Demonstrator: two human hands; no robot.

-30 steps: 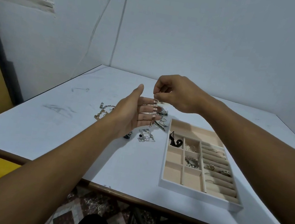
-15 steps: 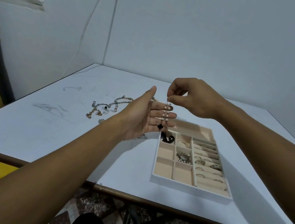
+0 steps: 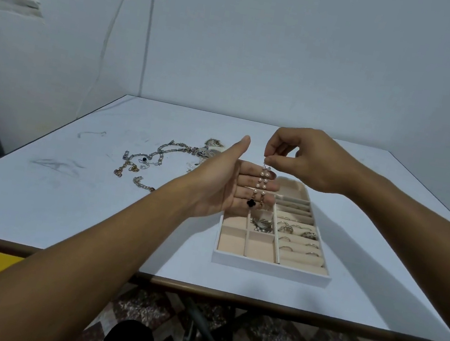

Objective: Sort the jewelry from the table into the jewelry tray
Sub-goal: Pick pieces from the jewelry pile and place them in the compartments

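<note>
**Pearl strand coming over the tray**

Head view: the right hand [image 3: 308, 162] is pinching the top end of the strand [image 3: 262, 184] between thumb and fingertip, other fingers curled. The strand is hanging straight down as two short rows of pearls, with a black clover charm [image 3: 251, 203] at the bottom. The left hand [image 3: 226, 188] is standing flat and open just behind it, palm toward the strand, thumb up, gripping nothing; the pearls are lying against its fingers.

Change: a second ago both hands were working above the loose pile, left of the tray [image 3: 270, 267]. Now they are sitting over the tray's far left corner, and the charm is dangling just above the compartments there. The chains [image 3: 161, 153] are now showing uncovered on the table [image 3: 63, 203].

Meaning: the strand is off the table and in the air, not yet dropped. Lowering it into a compartment looks like the step in hand. Rings [image 3: 297, 231] are already filling the right-side rolls, and several chains are waiting to be sorted.
</note>
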